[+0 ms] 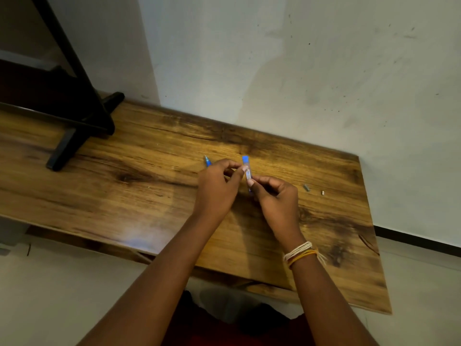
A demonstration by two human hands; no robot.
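Pinched low by the right hand [277, 198], the blue-capped tube [246, 168] needs steadying while the left hand [217, 188], clasping a blue pen [207, 162], works its top.

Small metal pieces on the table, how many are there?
2. The nearer metal piece lies just right of the right hand; the farther metal piece lies beyond it. Others may hide under the hands.

The table [149, 171] is honey-brown with dark streaked grain and blackish knots, and the stand [74, 108] on it is plain black. The tube [247, 174] is clear with a bright blue cap, the pen [207, 162] blue, and the bits [306, 187] grey. The wall [324, 71] is off-white flecked with dark specks, and the threads [300, 253] are white and yellow-orange.
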